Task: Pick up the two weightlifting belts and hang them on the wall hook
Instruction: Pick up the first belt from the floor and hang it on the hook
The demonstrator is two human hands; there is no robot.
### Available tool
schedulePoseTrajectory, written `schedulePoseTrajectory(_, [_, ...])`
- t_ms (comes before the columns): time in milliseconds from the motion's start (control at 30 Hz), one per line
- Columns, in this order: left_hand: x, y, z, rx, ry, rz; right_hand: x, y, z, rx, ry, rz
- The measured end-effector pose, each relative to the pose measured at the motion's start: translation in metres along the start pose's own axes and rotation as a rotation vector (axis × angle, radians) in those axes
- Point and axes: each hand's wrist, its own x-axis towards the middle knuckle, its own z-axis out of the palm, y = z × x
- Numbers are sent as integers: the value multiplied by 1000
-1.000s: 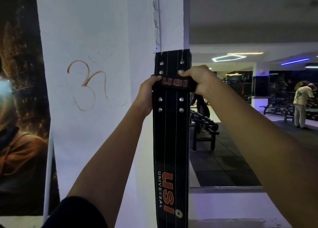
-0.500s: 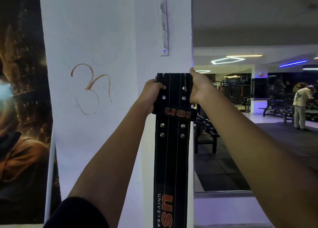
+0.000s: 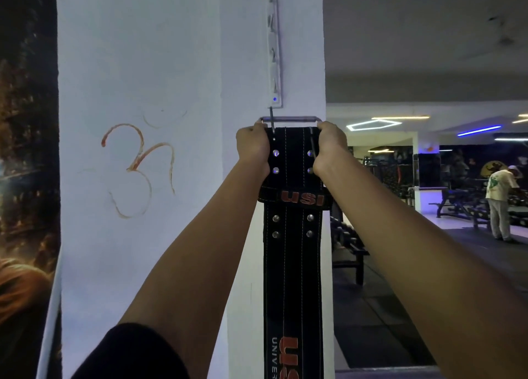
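A black weightlifting belt (image 3: 293,264) with orange USI lettering hangs straight down in front of a white pillar. My left hand (image 3: 253,148) grips its top left edge and my right hand (image 3: 331,147) grips its top right edge. The belt's metal buckle bar (image 3: 291,119) sticks out above my hands, with one prong pointing up toward the white hook rack (image 3: 275,49) fixed vertically on the pillar. The buckle sits just under the rack's lower end. Only one belt is in view.
The white pillar (image 3: 143,64) carries an orange painted symbol (image 3: 137,167). A dark poster (image 3: 25,178) covers the wall at left. To the right a gym floor opens with benches (image 3: 348,250) and a person (image 3: 501,204) standing far off.
Both hands have shifted up to the belt's top corners, and the metal buckle now shows above them, close under the hook rack. My view has tilted upward.
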Motion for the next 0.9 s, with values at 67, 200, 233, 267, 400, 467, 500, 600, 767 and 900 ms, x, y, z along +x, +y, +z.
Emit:
schedulePoseTrajectory(67, [24, -1, 8, 25, 24, 56, 21, -3, 9, -21, -22, -22])
schedulePoseTrajectory(200, [74, 7, 22, 35, 66, 139, 65, -16, 31, -53, -50, -64])
schedulePoseTrajectory(233, [85, 8, 25, 36, 73, 153, 75, -20, 36, -49, -68, -74])
schedulePoseTrajectory(267, [96, 10, 28, 45, 80, 165, 85, -23, 41, -41, -88, -85])
schedulePoseTrajectory(400, [131, 11, 40, 57, 91, 228, 123, -32, 57, -29, -125, -112])
schedulePoseTrajectory(467, [147, 11, 45, 49, 97, 249, 139, -34, 63, -20, -132, -114])
schedulePoseTrajectory(500, [155, 11, 47, 47, 98, 253, 146, -35, 66, -23, -135, -108])
schedulePoseTrajectory(600, [173, 3, 48, 53, 89, 245, 163, -32, 71, -73, -125, -88])
schedulePoseTrajectory(767, [179, -18, 43, 50, 66, 244, 177, -17, 67, -100, -117, -88])
schedulePoseTrajectory(900, [169, -22, 37, 62, 31, 256, 178, -11, 60, -139, -149, -96])
